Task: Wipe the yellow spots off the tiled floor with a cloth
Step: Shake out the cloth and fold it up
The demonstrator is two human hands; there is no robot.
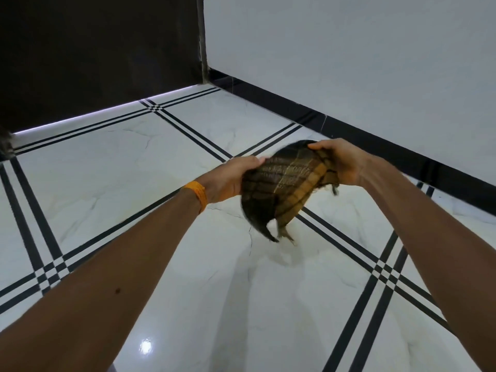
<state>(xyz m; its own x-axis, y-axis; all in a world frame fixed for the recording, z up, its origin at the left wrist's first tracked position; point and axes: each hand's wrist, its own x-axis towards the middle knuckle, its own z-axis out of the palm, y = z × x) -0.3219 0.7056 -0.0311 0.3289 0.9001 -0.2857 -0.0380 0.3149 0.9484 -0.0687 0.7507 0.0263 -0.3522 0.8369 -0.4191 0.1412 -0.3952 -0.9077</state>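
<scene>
Head view: left hand (228,178) pinches the cloth (281,183) at its 9 o'clock edge, fingers largely hidden behind the fabric. Right hand (341,162) grips the 1 o'clock corner, fingers curled over it. The brown-and-yellow checked cloth hangs above the tiled floor (134,162), its lower tails blurred. An orange wristband (197,196) circles the left wrist.
</scene>
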